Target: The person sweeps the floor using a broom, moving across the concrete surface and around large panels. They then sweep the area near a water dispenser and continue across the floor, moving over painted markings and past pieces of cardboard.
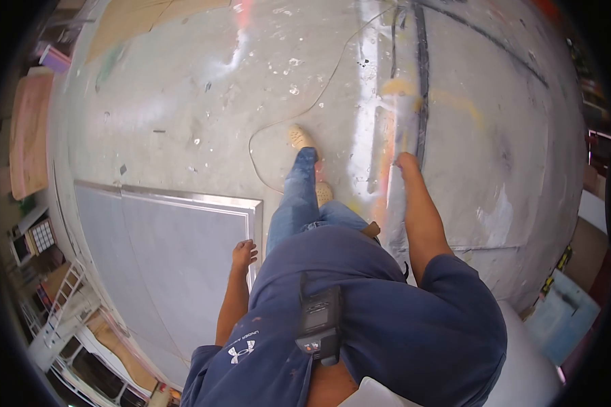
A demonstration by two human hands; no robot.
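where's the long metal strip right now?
Head view, right of centre: the long metal strip is gripped in the right hand, running along the right leg over the paint-streaked concrete floor.

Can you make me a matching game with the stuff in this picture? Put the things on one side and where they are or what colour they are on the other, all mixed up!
Things:
1. left hand
2. right hand
3. shoe
4. thin cable

Places and colours:
A. tan, stepping forward on the floor
B. loops across the concrete floor
C. gripping a long silvery strip
D. empty, above the corner of the framed grey panel

Pairs: 1-D, 2-C, 3-A, 4-B
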